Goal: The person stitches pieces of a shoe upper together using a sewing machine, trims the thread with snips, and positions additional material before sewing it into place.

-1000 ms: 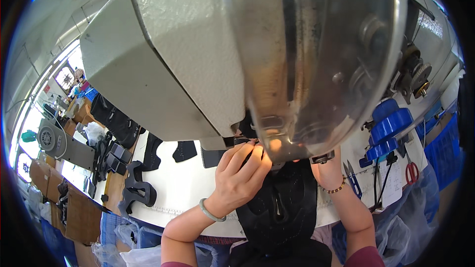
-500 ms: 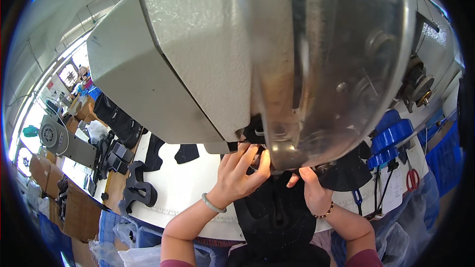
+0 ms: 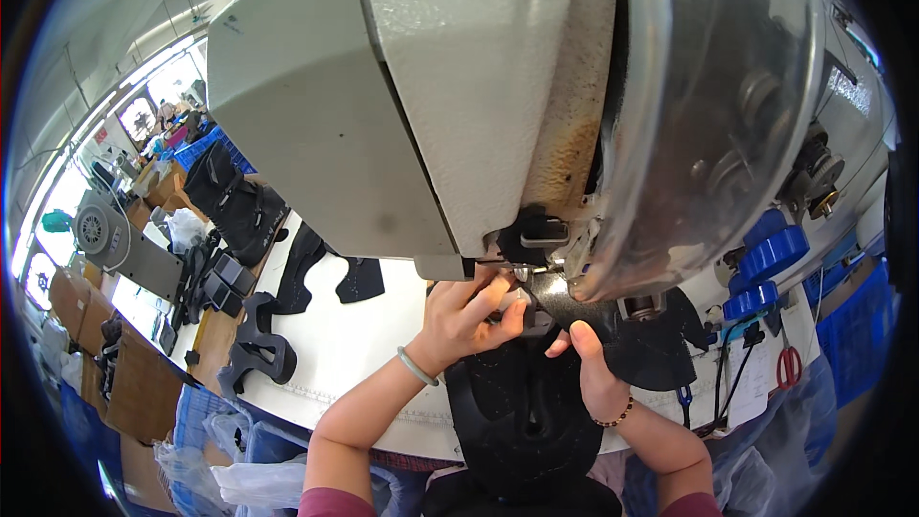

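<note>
A large grey sewing machine (image 3: pixel 306 134) fills the upper middle, with a clear plastic shield (image 3: pixel 728 124) on its right. My left hand (image 3: pixel 462 325) is at the needle area, fingers curled and thumb near the forefinger; what lies between them is too small to make out. A shaped black sheet piece (image 3: pixel 526 412) with a slot in it runs from under the machine down toward my lap. My right hand (image 3: pixel 601 378) is at that piece's upper right edge, thumb raised in front and a forefinger beside it; its other fingers are hidden.
Black cut pieces (image 3: pixel 359 280) and a curved black part (image 3: pixel 258 340) lie on the white table (image 3: pixel 335 354) at left. A black sheet (image 3: pixel 656 345), red-handled scissors (image 3: pixel 788 366) and blue thread spools (image 3: pixel 773 251) are at right. Plastic bags (image 3: pixel 258 483) hang below the table's front edge.
The view has shifted, so the machine appears farther right and more of the needle area shows. My left fingers have eased slightly apart; my right hand stays at the black piece's edge.
</note>
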### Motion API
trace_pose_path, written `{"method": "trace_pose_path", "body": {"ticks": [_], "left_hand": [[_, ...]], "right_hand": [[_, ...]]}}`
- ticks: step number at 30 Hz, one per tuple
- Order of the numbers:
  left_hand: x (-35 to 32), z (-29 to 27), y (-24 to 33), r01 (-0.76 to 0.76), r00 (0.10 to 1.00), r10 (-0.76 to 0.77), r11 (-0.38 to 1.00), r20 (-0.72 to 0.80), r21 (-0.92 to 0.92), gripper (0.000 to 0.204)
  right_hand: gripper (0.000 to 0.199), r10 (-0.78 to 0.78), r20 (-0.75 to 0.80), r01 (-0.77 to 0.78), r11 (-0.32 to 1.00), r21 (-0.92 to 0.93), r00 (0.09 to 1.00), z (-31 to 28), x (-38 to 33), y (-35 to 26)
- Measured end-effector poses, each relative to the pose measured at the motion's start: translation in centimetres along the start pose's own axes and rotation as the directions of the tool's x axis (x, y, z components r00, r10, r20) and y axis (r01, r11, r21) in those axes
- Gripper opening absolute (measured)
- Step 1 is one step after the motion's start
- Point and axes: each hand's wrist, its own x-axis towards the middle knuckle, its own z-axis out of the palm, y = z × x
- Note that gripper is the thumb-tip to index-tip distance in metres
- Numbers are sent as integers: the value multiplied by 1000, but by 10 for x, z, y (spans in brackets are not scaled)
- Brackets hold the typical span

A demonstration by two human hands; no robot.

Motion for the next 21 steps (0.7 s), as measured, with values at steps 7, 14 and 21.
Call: {"method": "trace_pose_path", "body": {"ticks": [7, 14, 21], "left_hand": [[2, -3, 1, 91, 994, -91, 996, 61, -6, 32], [5, -4, 4, 133, 988, -132, 991, 79, -1, 31], [-1, 1, -1, 70, 997, -70, 997, 25, 15, 30]], "right_hand": [[24, -62, -42, 61, 998, -33, 997, 1, 7, -3], [26, -47, -48, 49, 998, 39, 998, -1, 10, -4], [23, -66, 3, 66, 996, 55, 998, -6, 10, -1]]}}
